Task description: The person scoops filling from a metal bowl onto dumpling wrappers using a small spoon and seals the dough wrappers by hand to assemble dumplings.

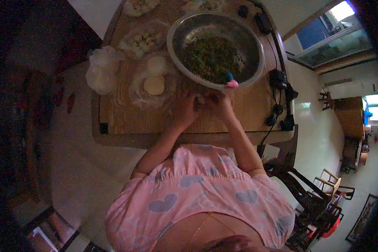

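Note:
My left hand (186, 109) and my right hand (221, 106) are close together at the near side of the table, fingers curled inward. Between their fingertips is a small pale dumpling (200, 100), mostly hidden and dim. Just beyond them stands a large metal bowl (256, 69) with chopped green filling (210, 56) in it. A utensil with a pink and blue handle (231, 81) leans on the bowl's near rim. To the left of my hands, a round pale piece of dough (154, 85) lies on clear plastic, with another pale round (156, 65) behind it.
Small pale dough pieces (143, 42) sit on plastic beyond the rounds, with more plastic-wrapped portions (140, 6) at the far end. A whitish plastic bag (104, 69) rests at the left edge. Black adapters and cables (278, 80) run along the right edge.

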A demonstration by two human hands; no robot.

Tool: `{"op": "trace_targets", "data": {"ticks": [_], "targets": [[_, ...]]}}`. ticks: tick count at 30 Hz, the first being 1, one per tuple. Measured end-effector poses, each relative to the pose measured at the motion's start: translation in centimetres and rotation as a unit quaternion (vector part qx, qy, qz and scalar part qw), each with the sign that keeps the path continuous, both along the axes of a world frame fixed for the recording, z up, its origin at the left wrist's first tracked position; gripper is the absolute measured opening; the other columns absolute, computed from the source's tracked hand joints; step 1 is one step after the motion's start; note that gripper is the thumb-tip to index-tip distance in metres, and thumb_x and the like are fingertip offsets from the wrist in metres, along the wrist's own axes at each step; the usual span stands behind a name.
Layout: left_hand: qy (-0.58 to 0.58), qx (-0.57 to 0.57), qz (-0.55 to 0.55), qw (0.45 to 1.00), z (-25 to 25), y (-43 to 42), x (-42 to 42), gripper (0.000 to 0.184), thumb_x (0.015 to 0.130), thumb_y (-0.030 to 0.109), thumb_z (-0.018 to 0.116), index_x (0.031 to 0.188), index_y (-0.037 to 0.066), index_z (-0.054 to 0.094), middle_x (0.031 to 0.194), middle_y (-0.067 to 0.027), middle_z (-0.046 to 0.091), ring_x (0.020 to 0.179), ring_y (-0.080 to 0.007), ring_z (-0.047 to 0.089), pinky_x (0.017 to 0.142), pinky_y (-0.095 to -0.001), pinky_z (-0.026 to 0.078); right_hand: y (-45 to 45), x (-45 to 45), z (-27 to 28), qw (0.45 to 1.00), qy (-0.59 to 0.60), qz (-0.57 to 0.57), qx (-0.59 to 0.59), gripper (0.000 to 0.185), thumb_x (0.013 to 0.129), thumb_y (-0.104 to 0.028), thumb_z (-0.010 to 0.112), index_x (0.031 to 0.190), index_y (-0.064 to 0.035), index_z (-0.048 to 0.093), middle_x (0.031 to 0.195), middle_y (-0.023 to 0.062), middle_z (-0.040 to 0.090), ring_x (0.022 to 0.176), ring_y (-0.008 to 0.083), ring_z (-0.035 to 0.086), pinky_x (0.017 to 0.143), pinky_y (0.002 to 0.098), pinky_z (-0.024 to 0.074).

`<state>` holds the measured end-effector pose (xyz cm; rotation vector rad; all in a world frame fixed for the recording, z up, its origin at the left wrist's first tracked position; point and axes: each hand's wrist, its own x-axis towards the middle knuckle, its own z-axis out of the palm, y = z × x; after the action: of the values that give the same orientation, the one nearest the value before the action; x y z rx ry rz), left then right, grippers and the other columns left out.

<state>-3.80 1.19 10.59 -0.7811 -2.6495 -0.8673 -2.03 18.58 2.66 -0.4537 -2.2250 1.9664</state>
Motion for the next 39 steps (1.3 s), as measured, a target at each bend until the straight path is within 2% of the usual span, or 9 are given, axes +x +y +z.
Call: {"op": "trace_targets", "data": {"ticks": [3, 5, 7, 11, 16, 22, 25, 28, 39], "targets": [[-0.115, 0.104, -0.051, 0.987, -0.3, -1.2, -0.1, 0.041, 0.072, 0.029, 0.067, 0.104, 0.008, 0.053, 0.108, -0.0170, 0.053, 0.111, -0.0352, 0.045, 0.091, -0.0456, 0.035, -0.6, 1.3, 2.2, 0.996, -0.034, 0.004, -0.080, 0.022, 0.077, -0.009, 0.060, 0.099, -0.0040, 0.059, 0.083, 0.0117, 0.062, 0.073, 0.0159, 0.058, 0.065, 0.0302, 0.0467], [-0.196, 0.179, -0.072, 0.961, -1.0, -1.6, -0.1, 0.038, 0.073, 0.027, 0.067, 0.104, 0.008, 0.054, 0.105, -0.0158, 0.055, 0.105, -0.0324, 0.050, 0.089, -0.0420, 0.038, -1.3, 2.1, 3.2, 1.000, 0.019, 0.002, 0.002, 0.021, 0.078, -0.007, 0.058, 0.099, -0.0036, 0.058, 0.084, 0.0118, 0.061, 0.073, 0.0170, 0.058, 0.065, 0.0299, 0.0463], [-0.226, 0.229, -0.064, 0.945, -3.8, -1.3, -0.7, 0.036, 0.074, 0.024, 0.067, 0.103, 0.007, 0.054, 0.101, -0.0146, 0.058, 0.098, -0.0297, 0.054, 0.084, -0.0394, 0.042, -1.9, 2.4, 4.0, 0.966, 0.133, -0.007, 0.222, 0.019, 0.079, -0.005, 0.057, 0.098, -0.0028, 0.058, 0.085, 0.0115, 0.060, 0.074, 0.0181, 0.057, 0.065, 0.0293, 0.0461], [-0.145, 0.215, -0.028, 0.965, -6.2, 0.0, -1.1, 0.032, 0.074, 0.021, 0.067, 0.100, 0.006, 0.056, 0.095, -0.0140, 0.060, 0.089, -0.0298, 0.058, 0.077, -0.0388, 0.045, -2.7, 2.7, 6.4, 0.970, 0.152, -0.017, 0.191, 0.016, 0.077, -0.003, 0.057, 0.093, -0.0015, 0.058, 0.083, 0.0124, 0.058, 0.072, 0.0202, 0.057, 0.064, 0.0290, 0.0454], [-0.093, 0.169, -0.001, 0.981, -0.9, 0.4, -0.6, 0.025, 0.075, 0.018, 0.066, 0.094, 0.004, 0.057, 0.089, -0.0134, 0.061, 0.083, -0.0308, 0.059, 0.073, -0.0371, 0.046, -2.4, 2.2, 5.9, 0.953, 0.180, -0.012, 0.246, 0.015, 0.076, -0.002, 0.056, 0.091, -0.0011, 0.058, 0.083, 0.0130, 0.057, 0.070, 0.0231, 0.057, 0.062, 0.0303, 0.0451], [-0.162, 0.334, 0.011, 0.928, -6.4, 0.2, -0.6, 0.016, 0.078, 0.013, 0.063, 0.091, 0.005, 0.058, 0.086, -0.0134, 0.061, 0.081, -0.0297, 0.059, 0.069, -0.0348, 0.047, -1.9, 2.3, 5.8, 0.953, 0.166, -0.026, 0.253, 0.013, 0.074, -0.001, 0.057, 0.086, -0.0007, 0.058, 0.081, 0.0138, 0.055, 0.073, 0.0275, 0.055, 0.065, 0.0331, 0.0449], [-0.156, 0.270, -0.017, 0.950, -6.7, -0.5, -0.8, 0.014, 0.079, 0.011, 0.061, 0.090, 0.005, 0.057, 0.083, -0.0140, 0.061, 0.078, -0.0291, 0.060, 0.066, -0.0339, 0.047, -1.5, 2.3, 4.4, 0.933, 0.195, -0.044, 0.300, 0.012, 0.072, -0.002, 0.058, 0.084, -0.0004, 0.058, 0.082, 0.0149, 0.054, 0.078, 0.0309, 0.053, 0.068, 0.0351, 0.0439], [-0.130, 0.288, -0.017, 0.949, -5.0, -0.1, -0.1, 0.015, 0.079, 0.012, 0.061, 0.091, 0.004, 0.057, 0.081, -0.0151, 0.061, 0.075, -0.0305, 0.060, 0.064, -0.0354, 0.047, -1.3, 2.3, 4.6, 0.924, 0.190, -0.036, 0.329, 0.011, 0.071, -0.005, 0.061, 0.081, -0.0003, 0.058, 0.083, 0.0151, 0.054, 0.080, 0.0330, 0.051, 0.070, 0.0369, 0.0425], [-0.070, 0.220, -0.037, 0.972, -5.2, 0.6, -1.3, 0.018, 0.074, 0.013, 0.065, 0.089, 0.006, 0.059, 0.084, -0.0138, 0.060, 0.079, -0.0310, 0.058, 0.068, -0.0385, 0.046, -1.4, 1.2, 3.1, 0.936, 0.149, -0.033, 0.317, 0.014, 0.072, -0.012, 0.064, 0.082, -0.0030, 0.061, 0.086, 0.0130, 0.055, 0.084, 0.0319, 0.051, 0.073, 0.0390, 0.0422]]}}
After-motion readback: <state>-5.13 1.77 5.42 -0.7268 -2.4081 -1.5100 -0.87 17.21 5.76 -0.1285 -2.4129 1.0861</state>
